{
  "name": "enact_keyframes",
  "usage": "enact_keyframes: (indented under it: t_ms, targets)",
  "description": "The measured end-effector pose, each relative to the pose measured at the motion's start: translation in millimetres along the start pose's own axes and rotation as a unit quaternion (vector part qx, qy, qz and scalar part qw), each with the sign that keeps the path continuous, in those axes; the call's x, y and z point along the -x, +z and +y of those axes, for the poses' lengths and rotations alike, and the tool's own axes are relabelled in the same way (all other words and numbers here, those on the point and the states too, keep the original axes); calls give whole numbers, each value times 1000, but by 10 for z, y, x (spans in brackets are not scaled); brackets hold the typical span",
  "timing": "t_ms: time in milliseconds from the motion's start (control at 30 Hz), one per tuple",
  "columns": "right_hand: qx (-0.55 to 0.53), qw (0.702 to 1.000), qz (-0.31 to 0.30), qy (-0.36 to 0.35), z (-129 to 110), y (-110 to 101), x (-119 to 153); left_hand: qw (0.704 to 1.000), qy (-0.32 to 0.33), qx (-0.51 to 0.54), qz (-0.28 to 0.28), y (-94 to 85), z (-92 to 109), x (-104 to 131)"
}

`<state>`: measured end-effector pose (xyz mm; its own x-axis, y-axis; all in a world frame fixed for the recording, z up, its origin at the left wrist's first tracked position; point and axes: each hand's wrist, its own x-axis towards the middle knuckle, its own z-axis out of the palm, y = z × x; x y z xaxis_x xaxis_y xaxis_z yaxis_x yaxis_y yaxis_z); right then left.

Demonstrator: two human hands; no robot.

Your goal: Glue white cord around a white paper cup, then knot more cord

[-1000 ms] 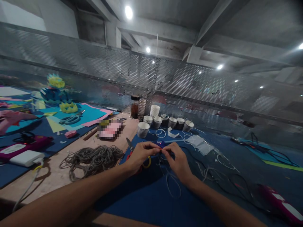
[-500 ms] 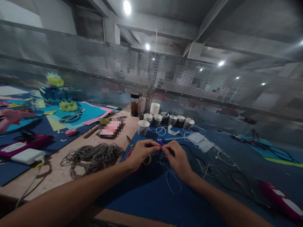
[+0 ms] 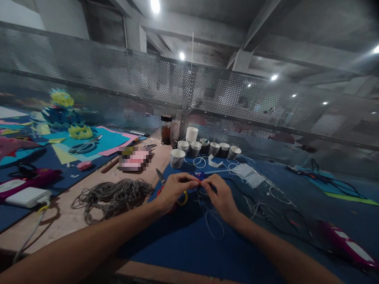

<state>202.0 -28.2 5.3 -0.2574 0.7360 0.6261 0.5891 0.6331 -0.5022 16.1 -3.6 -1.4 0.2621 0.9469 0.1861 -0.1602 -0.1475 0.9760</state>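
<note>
My left hand (image 3: 177, 189) and my right hand (image 3: 221, 194) meet above the blue mat (image 3: 183, 248), fingertips nearly touching. Both pinch at a tiny reddish piece, too small to make out, with a thin pale cord (image 3: 213, 225) hanging in a loop below. A dark blue object (image 3: 198, 174) shows just behind the fingertips. Scissors (image 3: 160, 176) with red and yellow handles lie beside and partly under my left hand, blades pointing away.
Paper cups (image 3: 177, 158) stand in a row behind the hands, near a dark jar (image 3: 166, 130). Grey cord (image 3: 115, 197) lies tangled on the left, beyond it coloured paper (image 3: 111, 138) and blue-grey scissors (image 3: 84, 147). A magenta device (image 3: 346, 243) lies right.
The whole view has shifted slightly, so the table things appear a little further left. Both hands keep their pinch at nearly the same place.
</note>
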Motion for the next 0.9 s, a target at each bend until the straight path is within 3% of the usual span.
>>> enact_keyframes:
  t_ms: [900]
  targets:
    - [27, 999, 18, -19, 18, -26, -7, 1000, -12, 1, 0, 9, 34, 17]
